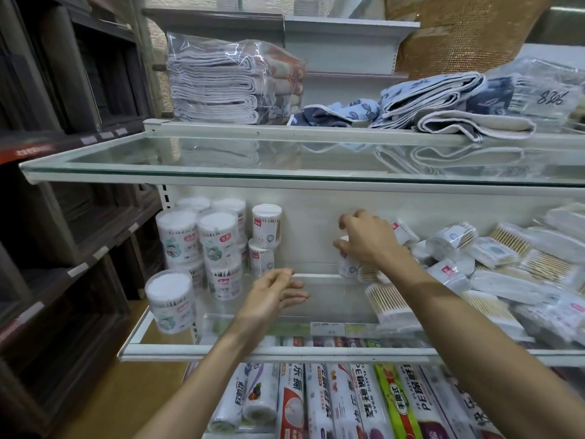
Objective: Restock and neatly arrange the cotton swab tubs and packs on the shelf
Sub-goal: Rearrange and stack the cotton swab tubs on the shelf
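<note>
On the middle glass shelf (316, 307), stacked large cotton swab tubs (218, 242) stand at the left, with one more large tub (171, 301) at the front left corner. Two small tubs (266, 224) are stacked beside them against the back wall. My right hand (368, 240) is at the back of the shelf, closed around a small swab tub (346, 264) at the edge of a loose pile of swab packs (493, 267) on the right. My left hand (275, 294) hovers over the bare middle of the shelf, fingers apart, holding nothing.
A glass shelf above (285, 160) overhangs the working space and carries folded towels (218, 83). Below lie rolls of plastic wrap (342, 403). Dark wooden shelving (63, 185) stands at the left. A flat pack of wooden-stick swabs (391, 304) lies at the front right.
</note>
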`<action>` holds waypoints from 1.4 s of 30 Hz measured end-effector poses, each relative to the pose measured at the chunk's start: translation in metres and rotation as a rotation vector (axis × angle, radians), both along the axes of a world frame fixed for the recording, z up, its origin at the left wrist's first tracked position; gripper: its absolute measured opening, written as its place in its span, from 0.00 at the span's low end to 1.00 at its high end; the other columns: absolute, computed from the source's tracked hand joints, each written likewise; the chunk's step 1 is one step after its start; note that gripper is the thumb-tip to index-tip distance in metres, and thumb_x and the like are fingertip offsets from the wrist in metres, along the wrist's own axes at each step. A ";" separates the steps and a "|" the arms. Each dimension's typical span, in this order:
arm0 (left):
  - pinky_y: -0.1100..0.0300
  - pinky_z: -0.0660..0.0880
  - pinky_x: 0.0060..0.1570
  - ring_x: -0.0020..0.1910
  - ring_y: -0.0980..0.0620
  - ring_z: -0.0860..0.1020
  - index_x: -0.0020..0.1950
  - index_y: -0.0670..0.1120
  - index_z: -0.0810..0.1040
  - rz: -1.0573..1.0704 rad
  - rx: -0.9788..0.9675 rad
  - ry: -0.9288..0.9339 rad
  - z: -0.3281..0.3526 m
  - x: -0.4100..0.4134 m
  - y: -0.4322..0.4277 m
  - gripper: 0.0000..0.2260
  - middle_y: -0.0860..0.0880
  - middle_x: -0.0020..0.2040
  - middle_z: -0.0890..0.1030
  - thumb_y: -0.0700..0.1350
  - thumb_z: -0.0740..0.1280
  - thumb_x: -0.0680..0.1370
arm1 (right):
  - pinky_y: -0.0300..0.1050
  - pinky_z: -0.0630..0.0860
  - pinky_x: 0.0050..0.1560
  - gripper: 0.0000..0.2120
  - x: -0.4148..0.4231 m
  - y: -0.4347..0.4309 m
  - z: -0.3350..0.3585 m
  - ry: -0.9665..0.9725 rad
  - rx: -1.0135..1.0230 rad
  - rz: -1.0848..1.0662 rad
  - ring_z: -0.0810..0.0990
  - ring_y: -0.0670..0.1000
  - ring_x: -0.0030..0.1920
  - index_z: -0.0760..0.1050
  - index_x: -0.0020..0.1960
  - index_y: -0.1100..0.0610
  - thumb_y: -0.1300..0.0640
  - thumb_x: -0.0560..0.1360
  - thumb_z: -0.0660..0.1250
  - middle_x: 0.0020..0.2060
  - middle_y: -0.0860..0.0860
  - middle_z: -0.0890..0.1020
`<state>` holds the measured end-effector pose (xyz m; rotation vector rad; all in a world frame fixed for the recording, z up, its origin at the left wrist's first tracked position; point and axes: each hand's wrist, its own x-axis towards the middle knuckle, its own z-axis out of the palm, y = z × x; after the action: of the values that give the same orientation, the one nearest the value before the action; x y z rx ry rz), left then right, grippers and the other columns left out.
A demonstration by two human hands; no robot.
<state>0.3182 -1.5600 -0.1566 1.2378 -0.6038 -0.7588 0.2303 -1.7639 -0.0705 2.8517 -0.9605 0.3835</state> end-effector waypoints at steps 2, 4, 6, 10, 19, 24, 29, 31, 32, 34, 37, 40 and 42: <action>0.54 0.80 0.56 0.54 0.39 0.83 0.63 0.40 0.73 -0.002 0.011 -0.012 0.000 -0.003 -0.001 0.12 0.35 0.57 0.80 0.45 0.60 0.84 | 0.55 0.76 0.57 0.20 -0.004 -0.001 -0.007 0.049 0.035 -0.004 0.79 0.64 0.56 0.73 0.63 0.55 0.46 0.76 0.66 0.60 0.58 0.76; 0.54 0.80 0.57 0.54 0.41 0.83 0.63 0.41 0.74 0.001 0.023 -0.033 0.001 -0.004 -0.002 0.12 0.37 0.57 0.80 0.46 0.60 0.84 | 0.55 0.77 0.57 0.17 -0.005 -0.001 -0.012 0.026 0.074 0.033 0.79 0.63 0.55 0.74 0.62 0.54 0.48 0.77 0.66 0.59 0.58 0.76; 0.54 0.79 0.58 0.53 0.43 0.84 0.64 0.41 0.74 0.010 0.031 -0.045 0.002 -0.004 -0.003 0.13 0.38 0.58 0.80 0.46 0.62 0.83 | 0.54 0.76 0.57 0.15 -0.006 0.000 -0.013 -0.042 0.141 0.067 0.79 0.61 0.56 0.74 0.61 0.53 0.50 0.76 0.66 0.60 0.57 0.76; 0.58 0.80 0.56 0.53 0.47 0.84 0.66 0.41 0.73 0.032 0.040 -0.097 0.005 -0.004 -0.002 0.15 0.42 0.62 0.78 0.44 0.67 0.81 | 0.42 0.71 0.48 0.14 -0.010 0.011 0.003 -0.317 0.403 0.199 0.79 0.52 0.54 0.79 0.56 0.54 0.49 0.74 0.71 0.53 0.53 0.82; 0.52 0.77 0.62 0.59 0.40 0.82 0.67 0.35 0.71 -0.094 -0.162 0.088 0.010 -0.015 -0.005 0.20 0.37 0.59 0.83 0.43 0.69 0.79 | 0.43 0.79 0.46 0.12 -0.010 0.037 0.022 -0.432 0.743 0.391 0.83 0.47 0.47 0.82 0.48 0.50 0.43 0.72 0.75 0.44 0.49 0.85; 0.54 0.78 0.60 0.59 0.40 0.82 0.64 0.36 0.74 -0.085 -0.169 0.094 0.011 -0.015 -0.003 0.15 0.36 0.59 0.81 0.42 0.67 0.81 | 0.42 0.80 0.46 0.13 -0.017 0.035 0.020 -0.371 0.922 0.452 0.84 0.45 0.47 0.80 0.54 0.50 0.45 0.74 0.74 0.46 0.48 0.87; 0.54 0.79 0.57 0.55 0.41 0.84 0.68 0.37 0.69 -0.018 -0.094 0.116 0.010 -0.009 0.000 0.18 0.35 0.59 0.81 0.42 0.67 0.81 | 0.49 0.82 0.51 0.12 0.002 0.025 0.005 -0.391 0.811 0.400 0.85 0.53 0.49 0.79 0.55 0.51 0.53 0.73 0.75 0.48 0.52 0.86; 0.54 0.80 0.54 0.53 0.40 0.84 0.69 0.38 0.67 0.033 -0.075 0.122 0.007 -0.004 0.003 0.18 0.34 0.58 0.81 0.41 0.66 0.81 | 0.50 0.81 0.54 0.14 0.012 0.023 -0.002 -0.391 0.681 0.360 0.83 0.52 0.48 0.79 0.55 0.50 0.53 0.71 0.76 0.50 0.51 0.84; 0.55 0.80 0.53 0.52 0.40 0.84 0.69 0.37 0.67 0.050 -0.071 0.116 0.006 -0.001 0.005 0.18 0.34 0.57 0.81 0.41 0.66 0.81 | 0.49 0.80 0.53 0.15 0.016 0.024 -0.006 -0.382 0.635 0.348 0.83 0.51 0.48 0.78 0.55 0.50 0.53 0.71 0.76 0.51 0.50 0.83; 0.55 0.81 0.52 0.52 0.40 0.84 0.68 0.37 0.68 0.071 -0.072 0.105 0.005 0.003 0.010 0.17 0.33 0.57 0.81 0.41 0.65 0.81 | 0.50 0.79 0.54 0.16 0.024 0.025 -0.014 -0.376 0.594 0.337 0.82 0.52 0.49 0.78 0.56 0.50 0.53 0.70 0.75 0.51 0.51 0.83; 0.57 0.82 0.50 0.51 0.40 0.85 0.65 0.37 0.70 0.082 -0.083 0.104 0.006 0.008 0.017 0.14 0.33 0.57 0.81 0.40 0.65 0.81 | 0.53 0.78 0.56 0.18 0.036 0.029 -0.026 -0.355 0.558 0.338 0.81 0.55 0.52 0.77 0.58 0.52 0.50 0.71 0.75 0.53 0.53 0.82; 0.58 0.82 0.49 0.51 0.40 0.85 0.64 0.37 0.71 0.081 -0.089 0.097 0.007 0.011 0.021 0.13 0.33 0.56 0.81 0.40 0.65 0.81 | 0.53 0.78 0.56 0.19 0.045 0.033 -0.032 -0.343 0.544 0.347 0.80 0.56 0.54 0.77 0.60 0.53 0.49 0.72 0.75 0.55 0.54 0.83; 0.59 0.82 0.48 0.51 0.40 0.85 0.63 0.38 0.72 0.094 -0.094 0.097 0.007 0.013 0.023 0.12 0.33 0.56 0.81 0.40 0.65 0.81 | 0.53 0.78 0.57 0.19 0.050 0.035 -0.033 -0.339 0.540 0.356 0.80 0.55 0.55 0.76 0.60 0.52 0.48 0.72 0.75 0.56 0.54 0.82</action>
<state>0.3311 -1.5366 -0.1497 1.1282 -0.4929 -0.7004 0.2800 -1.7284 -0.1034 3.5500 -0.6684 0.7649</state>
